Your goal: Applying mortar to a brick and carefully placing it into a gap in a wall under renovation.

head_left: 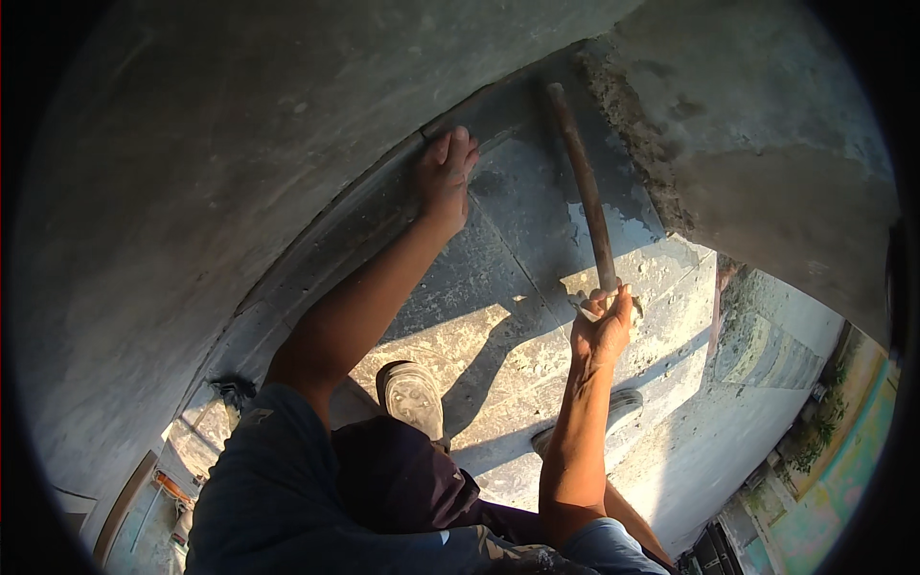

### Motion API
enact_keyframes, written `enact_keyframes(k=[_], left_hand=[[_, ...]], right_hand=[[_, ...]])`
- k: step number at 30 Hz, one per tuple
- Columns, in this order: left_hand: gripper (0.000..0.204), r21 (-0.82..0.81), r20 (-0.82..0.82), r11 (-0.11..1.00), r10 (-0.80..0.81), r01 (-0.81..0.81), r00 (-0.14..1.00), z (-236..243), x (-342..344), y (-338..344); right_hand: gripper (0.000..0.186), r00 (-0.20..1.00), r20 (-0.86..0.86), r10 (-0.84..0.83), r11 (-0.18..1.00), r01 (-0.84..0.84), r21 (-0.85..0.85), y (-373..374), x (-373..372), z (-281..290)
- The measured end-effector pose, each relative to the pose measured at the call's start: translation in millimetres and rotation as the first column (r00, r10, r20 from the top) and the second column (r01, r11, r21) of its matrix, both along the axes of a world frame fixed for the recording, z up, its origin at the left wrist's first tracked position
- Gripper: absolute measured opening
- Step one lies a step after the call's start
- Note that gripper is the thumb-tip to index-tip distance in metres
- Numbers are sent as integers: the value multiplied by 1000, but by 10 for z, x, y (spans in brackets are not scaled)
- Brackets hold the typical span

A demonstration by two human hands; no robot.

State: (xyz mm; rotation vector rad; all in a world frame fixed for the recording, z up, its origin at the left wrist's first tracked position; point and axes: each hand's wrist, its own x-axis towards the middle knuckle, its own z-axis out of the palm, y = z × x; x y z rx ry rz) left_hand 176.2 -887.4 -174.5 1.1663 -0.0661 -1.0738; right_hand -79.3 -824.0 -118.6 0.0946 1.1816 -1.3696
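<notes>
Brown stick (587,187) juts from right grip (601,331).

Bare grey walls (230,153) and a dusty, debris-strewn floor (532,374) suggest a building site.

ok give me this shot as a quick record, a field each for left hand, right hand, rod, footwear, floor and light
left hand: near the base of the grey wall on the left; contact unclear
right hand: closed around the near end of the rod
rod: long, brown, slim; runs from the right hand toward the top of the picture
footwear: dusty shoe in full view, another partly behind the right forearm
floor: grey, dusty, with scattered crumbs
light: sunlit patches, shadow near the wall
</notes>
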Motion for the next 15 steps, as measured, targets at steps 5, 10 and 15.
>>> enact_keyframes(k=[5, 10, 15], left_hand=[[87, 7, -126, 999, 51, -50, 991, 104, 5, -98], [87, 20, -108, 999, 45, -43, 993, 136, -13, -131], [86, 64, -102, 997, 49, -43, 994, 174, 17, -141]], right_hand=[[19, 993, -66, 97, 995, -99, -18, 80, 87, 6], [21, 991, -87, 101, 994, -104, -30, 70, 39, 21], [22, 980, -145, 134, 989, -141, -38, 157, 60, -17]])
